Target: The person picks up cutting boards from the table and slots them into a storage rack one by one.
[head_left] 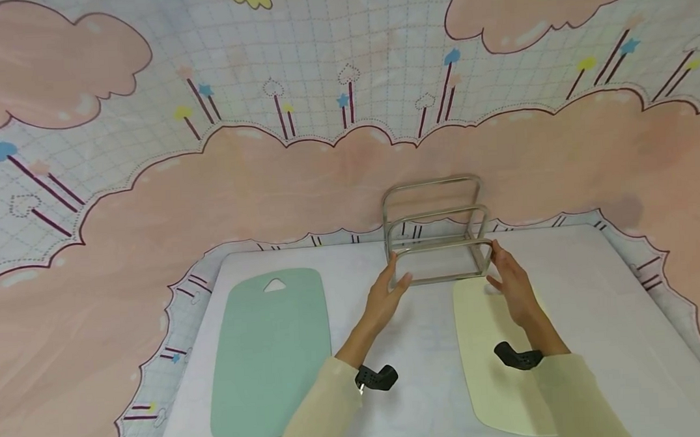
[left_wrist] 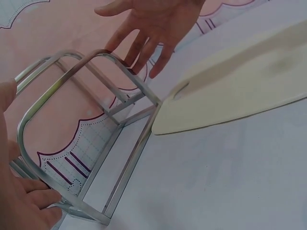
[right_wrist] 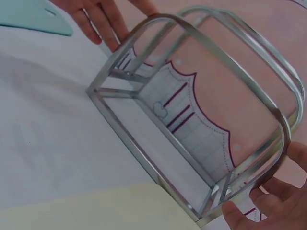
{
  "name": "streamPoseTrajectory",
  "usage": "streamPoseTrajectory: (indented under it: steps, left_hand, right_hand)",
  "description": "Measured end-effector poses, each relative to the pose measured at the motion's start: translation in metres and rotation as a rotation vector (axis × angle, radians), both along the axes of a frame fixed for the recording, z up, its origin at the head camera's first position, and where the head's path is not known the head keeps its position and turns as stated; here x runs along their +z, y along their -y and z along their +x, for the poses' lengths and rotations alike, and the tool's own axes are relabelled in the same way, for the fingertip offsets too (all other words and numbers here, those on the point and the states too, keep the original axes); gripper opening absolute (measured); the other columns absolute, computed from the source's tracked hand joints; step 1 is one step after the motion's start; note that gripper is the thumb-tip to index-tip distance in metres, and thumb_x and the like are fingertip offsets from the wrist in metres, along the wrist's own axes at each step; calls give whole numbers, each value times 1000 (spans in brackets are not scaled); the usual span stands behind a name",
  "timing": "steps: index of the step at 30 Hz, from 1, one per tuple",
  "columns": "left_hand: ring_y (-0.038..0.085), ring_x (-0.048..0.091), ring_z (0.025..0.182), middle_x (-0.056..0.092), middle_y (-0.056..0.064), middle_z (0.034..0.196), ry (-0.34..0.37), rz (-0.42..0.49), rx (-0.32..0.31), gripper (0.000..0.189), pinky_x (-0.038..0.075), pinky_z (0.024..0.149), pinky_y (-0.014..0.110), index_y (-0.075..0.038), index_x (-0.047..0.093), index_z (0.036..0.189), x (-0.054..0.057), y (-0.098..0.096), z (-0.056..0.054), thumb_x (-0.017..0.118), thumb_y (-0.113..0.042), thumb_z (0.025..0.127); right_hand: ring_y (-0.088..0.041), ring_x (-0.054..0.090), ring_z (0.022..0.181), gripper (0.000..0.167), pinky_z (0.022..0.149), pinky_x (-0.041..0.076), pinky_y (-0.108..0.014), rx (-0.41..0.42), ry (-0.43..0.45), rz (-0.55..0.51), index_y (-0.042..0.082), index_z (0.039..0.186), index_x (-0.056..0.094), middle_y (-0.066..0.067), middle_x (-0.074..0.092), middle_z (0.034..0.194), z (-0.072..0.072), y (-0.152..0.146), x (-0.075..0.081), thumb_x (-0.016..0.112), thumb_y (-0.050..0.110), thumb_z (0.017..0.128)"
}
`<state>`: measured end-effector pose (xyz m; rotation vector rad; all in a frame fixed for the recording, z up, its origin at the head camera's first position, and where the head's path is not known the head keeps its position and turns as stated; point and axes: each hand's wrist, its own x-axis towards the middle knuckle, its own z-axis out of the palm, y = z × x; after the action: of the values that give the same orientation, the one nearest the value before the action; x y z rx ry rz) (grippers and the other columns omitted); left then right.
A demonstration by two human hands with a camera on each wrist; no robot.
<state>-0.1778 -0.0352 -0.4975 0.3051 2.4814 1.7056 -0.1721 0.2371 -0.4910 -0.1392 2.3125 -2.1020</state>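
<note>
A silver metal wire rack [head_left: 445,245] with several upright rounded frames stands at the back of the white table. My left hand [head_left: 383,300] is at its left side, fingers extended along the end of the frames and thumb apart. On the opposite side, my right hand [head_left: 514,289] touches the rack's right end with its fingertips, palm facing inward. In the left wrist view the right hand's fingers [left_wrist: 163,60] are spread and mostly straight beside the frame. The right wrist view has the left hand [right_wrist: 100,19] against the rack's far end, fingers extended.
A green cutting board [head_left: 274,365] with a triangular hole lies flat on the left of the table [head_left: 405,405]. The pale yellow cutting board [head_left: 488,375] lies under my right forearm, its top end close to the rack. Behind hangs a patterned cloth [head_left: 301,181].
</note>
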Motion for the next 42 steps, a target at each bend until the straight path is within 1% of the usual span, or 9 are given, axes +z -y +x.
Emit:
streamPoseTrajectory:
  steps: [5, 13, 22, 26, 29, 31, 33, 38, 42]
  left_hand:
    - [25, 19, 142, 22, 3, 156, -2, -3, 6, 71, 17, 111, 52, -27, 17, 154, -1, 6, 5, 45, -56, 96]
    - [28, 22, 141, 24, 2, 155, -73, -18, 26, 68, 19, 111, 50, -23, 19, 154, -5, 16, 13, 47, -48, 97]
    - [26, 22, 141, 22, -1, 156, -73, 60, 70, 64, 19, 110, 55, -23, 21, 154, -4, 20, 33, 49, -42, 99]
    - [28, 24, 141, 23, 1, 156, -80, 68, 84, 64, 21, 109, 56, -22, 22, 153, -5, 22, 38, 51, -38, 99]
    - [29, 26, 140, 25, 2, 155, -88, 59, 93, 64, 22, 109, 56, -21, 23, 153, -7, 24, 41, 54, -33, 98]
    - [29, 26, 139, 25, 3, 155, -90, 48, 96, 66, 22, 109, 55, -21, 23, 153, -7, 24, 42, 55, -32, 97]
    - [29, 26, 139, 26, 3, 154, -82, 47, 101, 68, 22, 109, 53, -22, 23, 153, -7, 24, 43, 57, -32, 96]
    - [28, 22, 141, 23, 1, 155, -57, 63, 110, 70, 20, 110, 54, -24, 21, 154, -6, 22, 45, 58, -31, 95]
    - [26, 18, 142, 19, 0, 157, -37, 76, 103, 70, 17, 110, 55, -23, 18, 154, -3, 20, 45, 56, -33, 96]
  right_hand:
    - [-38, 7, 142, 59, 105, 22, -61, 12, 0, 3, 6, 153, 5, -17, 6, 158, 0, 5, -1, 22, 37, 106]
    - [-36, 9, 143, 59, 105, 28, -55, -17, 28, 55, 11, 154, 10, -12, 5, 159, -2, 14, 1, 28, 37, 105]
    - [-38, 15, 141, 64, 105, 27, -54, 9, 29, 23, 5, 154, 10, -19, 12, 156, -4, 23, 1, 39, 33, 104]
    - [-39, 19, 139, 66, 106, 32, -40, 21, 27, -4, 5, 153, 11, -24, 19, 152, -3, 26, 0, 45, 29, 102]
    - [-39, 19, 140, 66, 101, 38, -23, 36, 28, 0, 7, 154, 11, -22, 19, 153, -2, 26, 0, 47, 26, 102]
    - [-38, 18, 141, 66, 97, 39, -17, 45, 30, 0, 9, 154, 12, -21, 17, 154, -2, 26, 0, 48, 24, 101]
    - [-37, 17, 141, 66, 98, 38, -18, 50, 34, 4, 10, 154, 12, -19, 17, 155, -2, 26, 0, 49, 22, 101]
    - [-38, 16, 141, 66, 105, 35, -33, 57, 40, 9, 9, 154, 11, -19, 17, 155, -1, 26, 2, 49, 19, 101]
    - [-38, 16, 141, 66, 104, 36, -29, 59, 36, 3, 8, 154, 11, -20, 17, 155, -1, 25, 1, 49, 20, 101]
